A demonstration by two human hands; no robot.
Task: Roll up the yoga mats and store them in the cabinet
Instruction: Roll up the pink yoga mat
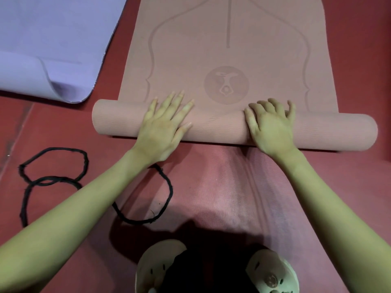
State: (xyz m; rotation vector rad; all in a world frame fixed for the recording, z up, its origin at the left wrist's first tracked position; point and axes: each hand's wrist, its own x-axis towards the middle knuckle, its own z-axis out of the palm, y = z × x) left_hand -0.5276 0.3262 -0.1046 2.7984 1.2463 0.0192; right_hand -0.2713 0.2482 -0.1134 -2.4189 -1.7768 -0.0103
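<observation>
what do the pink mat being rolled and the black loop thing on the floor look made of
Pink mat: probably soft foam or rubbery plastic, matte, with fine ribbing and an embossed emblem; it curls into a thick roll under both hands.
Black loops: seemingly fabric or elastic cord, matte and slightly fuzzy-edged, lying limp in curves. The exact fibre cannot be told.

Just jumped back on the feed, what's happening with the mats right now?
A person is rolling up the pink yoga mat on the red floor. Both hands rest on the rolled part: the left hand lies flat with straight fingers, the right hand curls over the top. Most of the mat is still unrolled. A purple mat lies flat to the left, one corner curled, and black loops lie nearby.
</observation>
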